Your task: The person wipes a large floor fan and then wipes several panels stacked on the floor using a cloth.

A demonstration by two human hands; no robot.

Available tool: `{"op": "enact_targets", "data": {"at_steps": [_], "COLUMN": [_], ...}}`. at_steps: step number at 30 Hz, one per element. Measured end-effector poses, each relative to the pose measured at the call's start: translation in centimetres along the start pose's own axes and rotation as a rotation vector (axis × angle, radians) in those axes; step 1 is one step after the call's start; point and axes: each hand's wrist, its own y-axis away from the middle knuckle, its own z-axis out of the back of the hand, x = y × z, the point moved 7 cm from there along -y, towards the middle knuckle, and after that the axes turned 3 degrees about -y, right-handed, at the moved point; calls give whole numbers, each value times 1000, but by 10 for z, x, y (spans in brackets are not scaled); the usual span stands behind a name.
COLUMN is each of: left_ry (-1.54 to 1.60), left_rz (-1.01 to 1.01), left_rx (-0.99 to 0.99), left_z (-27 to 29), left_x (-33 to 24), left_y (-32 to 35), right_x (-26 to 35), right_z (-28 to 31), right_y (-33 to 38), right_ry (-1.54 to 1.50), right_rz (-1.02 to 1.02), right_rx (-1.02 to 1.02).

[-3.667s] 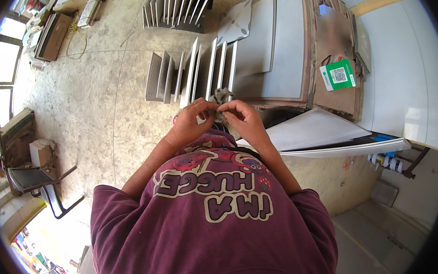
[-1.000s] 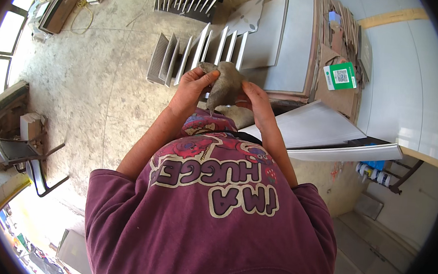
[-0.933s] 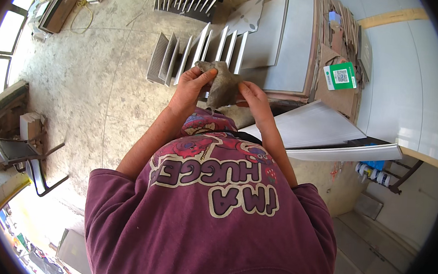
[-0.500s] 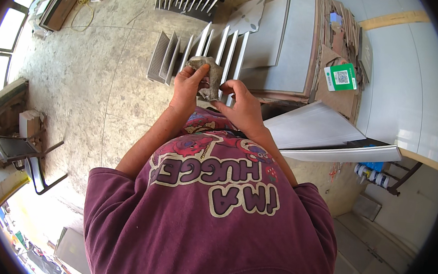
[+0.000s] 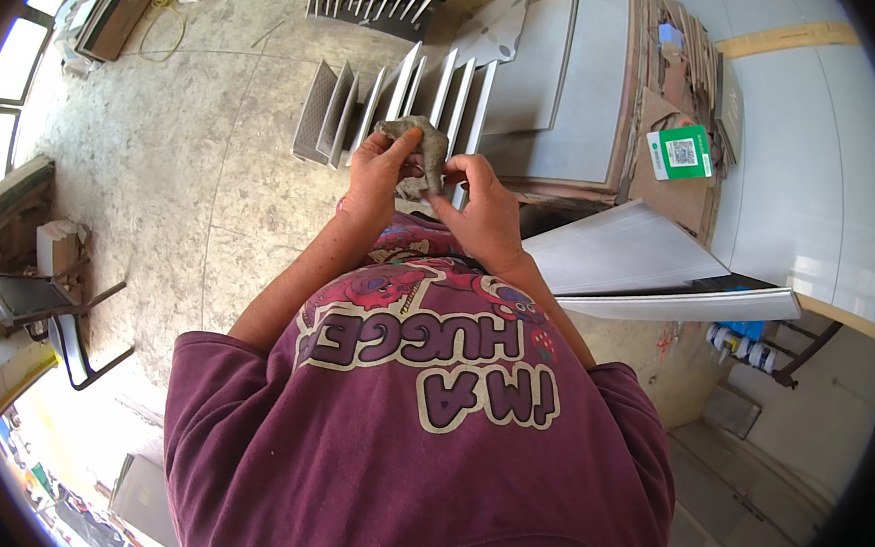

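Grey and crumpled, the cloth [image 5: 420,144] sits in the air between our two hands, raised in front of our chest and above the row of upright grey panels [image 5: 398,106] on the concrete floor [image 5: 164,157]. Our left hand [image 5: 378,175] has its grip closed on the cloth's upper left fold, thumb against fingers; our right hand [image 5: 481,211] pinches the lower right part of it, fingers curled in. We judge it soft, limp and light, something that bends wherever it is held and will not break or slip much, being rough and a little stiff with dirt. The best hold looks to be at an edge or a corner, one in each hand.

To the right, a small green and white label [image 5: 681,154], square with a patterned code on it, sits on the brown cardboard [image 5: 669,97] stacked beside the flat grey boards [image 5: 559,90]. Lower right, pale sheets [image 5: 639,261] lean out over the floor. Far left, a cardboard box [image 5: 58,245] stands near a dark chair [image 5: 35,299].
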Motion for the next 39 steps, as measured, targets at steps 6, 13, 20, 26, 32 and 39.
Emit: {"op": "enact_targets", "data": {"at_steps": [6,13,20,26,32,39], "left_ry": [-25,-88,-76,-93,-119,-161], "left_rz": [8,-99,-235,-299,-298,-250], "left_rx": [48,60,72,26,19,83], "left_z": [6,13,9,22,29,21], "left_x": [1,-25,-54,-74,-84,-92], "left_y": [-9,-10,-1,9,16,22], "right_x": [-10,-40,-46,-40,-31,-37], "right_z": [7,25,20,15,-14,-46], "right_y": [-5,-16,-18,-20,-22,-25], "right_ry": [-93,-390,-312,-116,66,161], "right_rz": [-3,-130,-155,-110,-32,-64], "right_rx": [-59,-131,-77,-20,105,156]}}
